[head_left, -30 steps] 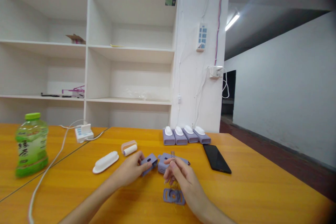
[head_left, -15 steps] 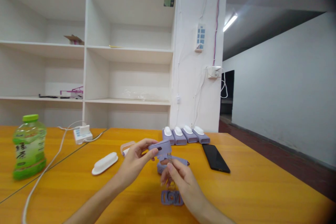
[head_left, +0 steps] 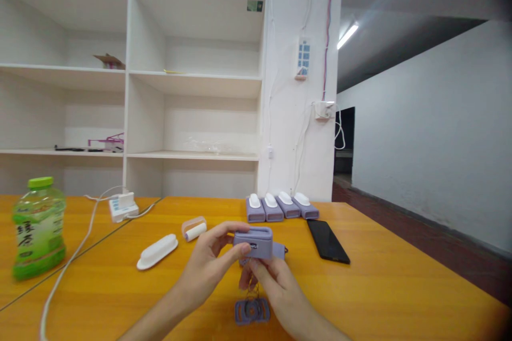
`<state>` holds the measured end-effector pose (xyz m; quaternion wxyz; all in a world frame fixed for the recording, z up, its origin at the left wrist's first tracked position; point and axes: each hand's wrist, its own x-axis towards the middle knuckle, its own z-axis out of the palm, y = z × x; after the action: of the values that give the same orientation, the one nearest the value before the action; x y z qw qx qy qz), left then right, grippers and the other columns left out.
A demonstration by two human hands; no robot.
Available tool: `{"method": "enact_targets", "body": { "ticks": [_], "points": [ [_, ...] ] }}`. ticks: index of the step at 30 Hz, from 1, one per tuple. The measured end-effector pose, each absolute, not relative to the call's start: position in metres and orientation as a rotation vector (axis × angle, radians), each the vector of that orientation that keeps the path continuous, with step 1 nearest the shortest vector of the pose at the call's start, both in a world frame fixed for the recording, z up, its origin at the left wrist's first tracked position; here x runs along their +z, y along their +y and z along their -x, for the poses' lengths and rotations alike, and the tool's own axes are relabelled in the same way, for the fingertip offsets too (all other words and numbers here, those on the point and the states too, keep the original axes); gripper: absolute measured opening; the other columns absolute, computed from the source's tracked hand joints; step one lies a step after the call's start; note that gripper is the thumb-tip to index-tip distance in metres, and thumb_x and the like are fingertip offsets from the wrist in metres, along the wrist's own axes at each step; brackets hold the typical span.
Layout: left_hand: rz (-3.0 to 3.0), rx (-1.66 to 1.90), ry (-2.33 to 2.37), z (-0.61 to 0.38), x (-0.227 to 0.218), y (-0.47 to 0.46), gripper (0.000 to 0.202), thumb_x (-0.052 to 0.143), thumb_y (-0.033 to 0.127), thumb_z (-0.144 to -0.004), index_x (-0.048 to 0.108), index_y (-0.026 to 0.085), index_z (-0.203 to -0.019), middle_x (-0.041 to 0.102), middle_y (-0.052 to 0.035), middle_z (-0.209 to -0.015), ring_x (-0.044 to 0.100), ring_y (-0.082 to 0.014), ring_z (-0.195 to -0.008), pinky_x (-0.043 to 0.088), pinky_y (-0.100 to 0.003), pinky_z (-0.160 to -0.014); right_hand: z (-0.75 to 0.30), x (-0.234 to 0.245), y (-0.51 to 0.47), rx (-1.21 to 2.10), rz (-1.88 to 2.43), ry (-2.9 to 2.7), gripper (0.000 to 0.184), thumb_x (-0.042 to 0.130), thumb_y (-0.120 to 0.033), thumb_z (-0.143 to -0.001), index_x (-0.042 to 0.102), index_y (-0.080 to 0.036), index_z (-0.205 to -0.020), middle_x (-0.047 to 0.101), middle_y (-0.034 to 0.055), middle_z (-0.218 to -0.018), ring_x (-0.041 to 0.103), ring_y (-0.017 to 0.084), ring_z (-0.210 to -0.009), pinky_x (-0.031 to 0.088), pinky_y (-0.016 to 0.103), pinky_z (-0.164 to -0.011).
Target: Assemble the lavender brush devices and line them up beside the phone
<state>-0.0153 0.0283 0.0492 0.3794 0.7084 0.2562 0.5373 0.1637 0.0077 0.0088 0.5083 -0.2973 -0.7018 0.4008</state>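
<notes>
1. Housing (head_left: 253,242): my left hand (head_left: 208,266) grips it between thumb and fingers, above the middle of the tabletop (head_left: 400,287). One second ago it lay on the tabletop; now it is lifted and turned, with the opening upward.
2. My right hand (head_left: 280,290) has come under the housing, with curled fingers touching its bottom. Whether it pinches something, I cannot tell.
3. So both hands now meet on this one piece.
4. Count: one housing in hand, one purple part (head_left: 281,250) behind it, one flat frame (head_left: 252,310) toward the near edge, four units (head_left: 276,209) in a row at the far edge, one cap (head_left: 157,251), one roller (head_left: 194,229), one phone (head_left: 328,241), one bottle (head_left: 38,229).
</notes>
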Motion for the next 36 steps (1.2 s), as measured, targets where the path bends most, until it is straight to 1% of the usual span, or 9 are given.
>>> {"method": "enact_targets", "body": {
  "ticks": [8, 17, 22, 26, 29, 30, 32, 34, 36],
  "points": [
    [-1.874, 1.417, 0.616, 0.016, 0.047, 0.025, 0.02, 0.075, 0.028, -0.086, 0.073, 0.022, -0.104, 0.071, -0.0067, -0.118, 0.063, -0.0243, -0.116, 0.049, -0.033, -0.103, -0.162, 0.007, 0.009, 0.984, 0.702, -1.672, 0.045, 0.047, -0.053, -0.101, 0.068, -0.016, -0.087, 0.071, 0.0068, -0.08, 0.064, 0.02, -0.078, 0.047, 0.031, -0.077],
    [-2.038, 1.465, 0.729, 0.013, 0.047, 0.017, 0.02, 0.075, 0.032, -0.086, 0.076, 0.026, -0.104, 0.072, -0.0076, -0.118, 0.064, -0.0252, -0.115, 0.049, -0.036, -0.103, -0.16, 0.003, 0.013, 0.985, 0.649, -1.571, 0.041, 0.056, -0.054, -0.096, 0.071, -0.016, -0.095, 0.072, 0.0071, -0.085, 0.065, 0.02, -0.081, 0.049, 0.032, -0.079],
    [-2.063, 1.468, 0.716, 0.02, 0.046, 0.02, 0.021, 0.074, 0.033, -0.086, 0.076, 0.024, -0.105, 0.071, -0.0102, -0.119, 0.064, -0.0267, -0.115, 0.05, -0.038, -0.102, -0.159, 0.006, 0.011, 0.974, 0.676, -1.62, 0.038, 0.058, -0.052, -0.095, 0.07, -0.015, -0.095, 0.072, 0.0072, -0.087, 0.066, 0.022, -0.085, 0.051, 0.034, -0.083],
    [-2.029, 1.484, 0.656, 0.027, 0.044, 0.03, 0.019, 0.074, 0.03, -0.086, 0.074, 0.024, -0.104, 0.072, -0.0083, -0.116, 0.064, -0.0252, -0.115, 0.051, -0.037, -0.102, -0.173, 0.022, 0.007, 0.739, 0.81, -1.843, 0.032, 0.06, -0.046, -0.094, 0.07, -0.019, -0.107, 0.071, 0.0056, -0.098, 0.064, 0.023, -0.09, 0.051, 0.034, -0.082],
    [-2.041, 1.51, 0.697, 0.031, 0.044, 0.033, 0.018, 0.074, 0.029, -0.086, 0.073, 0.024, -0.104, 0.071, -0.0066, -0.116, 0.063, -0.0237, -0.115, 0.05, -0.035, -0.102, -0.19, 0.035, 0.007, 0.452, 0.905, -2.015, 0.027, 0.065, -0.042, -0.091, 0.071, -0.021, -0.106, 0.07, 0.0044, -0.095, 0.062, 0.021, -0.086, 0.05, 0.032, -0.079],
    [-2.054, 1.512, 0.714, 0.032, 0.044, 0.033, 0.018, 0.075, 0.029, -0.086, 0.072, 0.024, -0.103, 0.071, -0.0063, -0.115, 0.064, -0.0234, -0.114, 0.05, -0.035, -0.101, -0.195, 0.038, 0.008, 0.406, 0.929, -2.001, 0.027, 0.065, -0.042, -0.092, 0.07, -0.022, -0.109, 0.069, 0.0045, -0.096, 0.062, 0.021, -0.084, 0.05, 0.031, -0.076],
    [-2.087, 1.507, 0.732, 0.033, 0.045, 0.032, 0.02, 0.077, 0.03, -0.084, 0.07, 0.023, -0.102, 0.071, -0.0059, -0.111, 0.065, -0.0231, -0.11, 0.051, -0.035, -0.099, -0.2, 0.042, 0.01, 0.405, 0.92, -1.93, 0.036, 0.064, -0.041, -0.093, 0.064, -0.024, -0.124, 0.068, 0.0055, -0.106, 0.063, 0.02, -0.086, 0.051, 0.029, -0.073],
    [-2.138, 1.493, 0.743, 0.033, 0.045, 0.03, 0.021, 0.078, 0.03, -0.083, 0.068, 0.023, -0.1, 0.071, -0.0061, -0.11, 0.066, -0.0231, -0.107, 0.052, -0.034, -0.095, -0.201, 0.043, 0.012, 0.443, 0.842, -1.902, 0.047, 0.064, -0.038, -0.094, 0.054, -0.028, -0.139, 0.064, 0.0062, -0.124, 0.063, 0.02, -0.099, 0.052, 0.029, -0.079],
    [-2.213, 1.48, 0.762, 0.033, 0.046, 0.027, 0.021, 0.078, 0.03, -0.082, 0.067, 0.023, -0.098, 0.07, -0.0059, -0.111, 0.066, -0.0223, -0.105, 0.052, -0.033, -0.092, -0.199, 0.043, 0.012, 0.446, 0.75, -1.955, 0.046, 0.062, -0.034, -0.096, 0.053, -0.032, -0.141, 0.061, 0.0048, -0.13, 0.061, 0.021, -0.11, 0.051, 0.031, -0.091]
  ]
}}
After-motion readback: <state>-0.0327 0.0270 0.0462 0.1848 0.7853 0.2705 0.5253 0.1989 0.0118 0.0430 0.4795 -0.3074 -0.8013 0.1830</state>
